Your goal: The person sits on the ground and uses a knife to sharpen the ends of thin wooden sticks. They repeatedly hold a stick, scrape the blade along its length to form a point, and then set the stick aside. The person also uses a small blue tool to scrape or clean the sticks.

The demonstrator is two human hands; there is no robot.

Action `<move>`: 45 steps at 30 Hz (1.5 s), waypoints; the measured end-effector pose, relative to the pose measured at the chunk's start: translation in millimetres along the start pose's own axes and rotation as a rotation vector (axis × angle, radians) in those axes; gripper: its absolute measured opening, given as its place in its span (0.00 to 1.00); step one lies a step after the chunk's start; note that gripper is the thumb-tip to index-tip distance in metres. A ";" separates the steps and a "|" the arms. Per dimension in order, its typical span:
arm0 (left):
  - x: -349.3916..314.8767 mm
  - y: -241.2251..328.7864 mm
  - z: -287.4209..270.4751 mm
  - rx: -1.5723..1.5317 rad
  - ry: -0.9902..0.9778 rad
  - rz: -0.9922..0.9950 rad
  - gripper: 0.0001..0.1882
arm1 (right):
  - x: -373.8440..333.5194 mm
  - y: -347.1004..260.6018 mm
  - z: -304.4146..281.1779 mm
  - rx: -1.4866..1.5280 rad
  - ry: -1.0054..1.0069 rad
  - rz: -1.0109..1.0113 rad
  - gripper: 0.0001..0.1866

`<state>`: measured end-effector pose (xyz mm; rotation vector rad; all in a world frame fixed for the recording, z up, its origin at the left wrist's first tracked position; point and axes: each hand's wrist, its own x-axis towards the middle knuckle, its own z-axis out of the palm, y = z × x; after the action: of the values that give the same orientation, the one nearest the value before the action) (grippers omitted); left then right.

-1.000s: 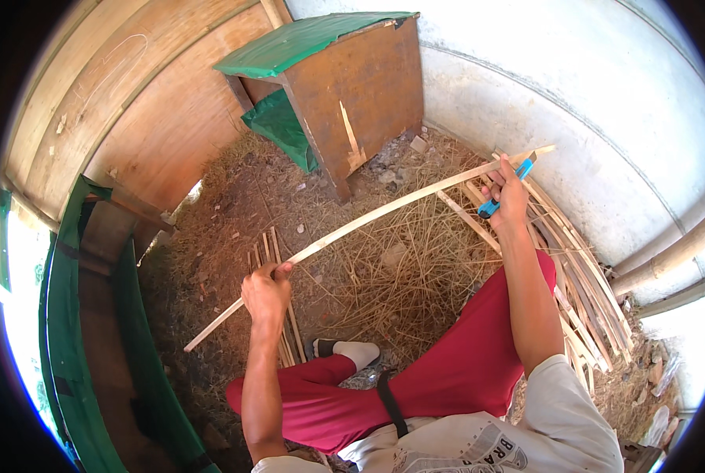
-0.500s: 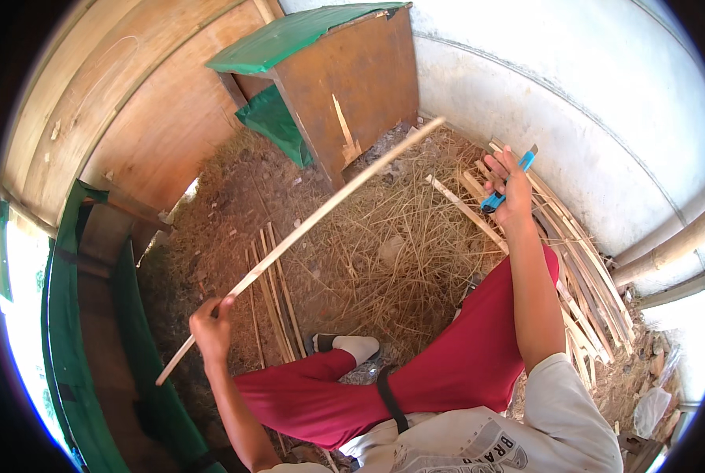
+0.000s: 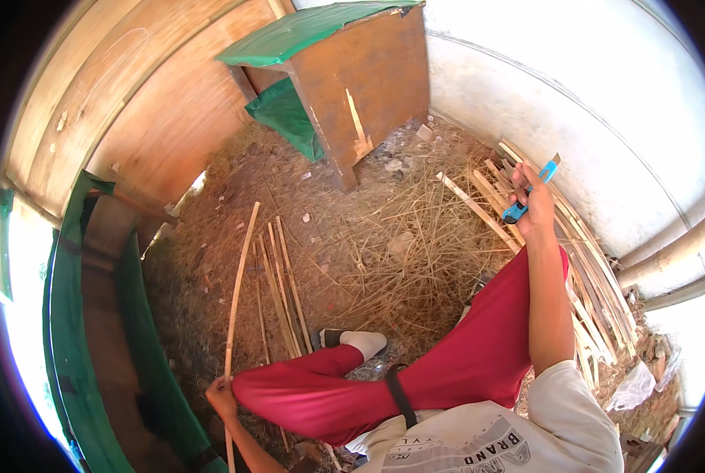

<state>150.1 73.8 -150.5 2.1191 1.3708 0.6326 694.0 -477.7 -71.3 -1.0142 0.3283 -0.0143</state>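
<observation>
A long, thin bamboo strip [image 3: 236,296] runs nearly straight away from me on the left, its far end over the dirt. My left hand [image 3: 222,396] is closed round its lower part, beside my left knee. Raised over the right side, my right hand [image 3: 533,201] grips a blue utility knife [image 3: 540,185], whose blade points up and away to the right. Just left of my knee, several more strips [image 3: 281,288] lie side by side on the ground. Behind my right hand and forearm is a larger pile of split bamboo strips [image 3: 585,260].
Thin shavings [image 3: 403,256] are heaped on the ground ahead. A brown wooden cabinet with a green cover [image 3: 360,83] stands beyond them. Green-lined shelving [image 3: 92,339] rises at the left, a white wall [image 3: 573,71] at the right. A clear plastic bag [image 3: 632,386] lies at the lower right.
My left hand has moved down and swung the bamboo strip from a slant across the middle to nearly upright at the left. The right hand still holds the knife, and the view has shifted slightly.
</observation>
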 end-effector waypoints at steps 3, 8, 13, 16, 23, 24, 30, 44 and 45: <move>8.1 -23.5 15.9 -0.040 0.002 -0.061 0.13 | -0.2 4.9 2.4 -0.024 -0.002 -0.003 0.16; 20.0 -40.1 37.8 -0.192 -0.045 -0.144 0.23 | 0.6 7.4 -0.1 -0.049 -0.010 -0.015 0.16; 31.4 -78.3 29.3 -0.276 -0.049 -0.200 0.33 | -0.6 9.5 0.8 -0.072 -0.002 0.001 0.17; -7.4 -58.5 41.9 -0.799 -0.184 -0.410 0.37 | -1.2 8.4 -0.7 -0.087 0.028 -0.001 0.17; -109.7 11.8 59.9 -1.060 -0.049 -0.379 0.43 | 0.9 11.9 -4.2 -0.129 0.011 -0.038 0.15; -119.1 4.1 63.5 -1.059 -0.023 -0.351 0.44 | -0.6 12.1 -1.5 -0.128 0.009 -0.034 0.14; -179.3 20.2 82.8 -1.161 -0.098 -0.377 0.48 | -1.7 11.6 -0.4 -0.077 -0.003 -0.032 0.15; -272.1 -10.2 99.1 -1.125 -0.027 -0.399 0.45 | -21.1 -15.8 -5.3 -0.392 0.309 -0.825 0.15; -245.8 5.5 117.7 -0.961 -0.065 -0.277 0.43 | -18.9 -37.4 -58.2 -0.457 0.470 -0.936 0.14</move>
<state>136.9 -175.9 -258.9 1.1525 0.9876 0.8651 665.1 -542.9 -63.3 -1.5430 0.2576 -1.0764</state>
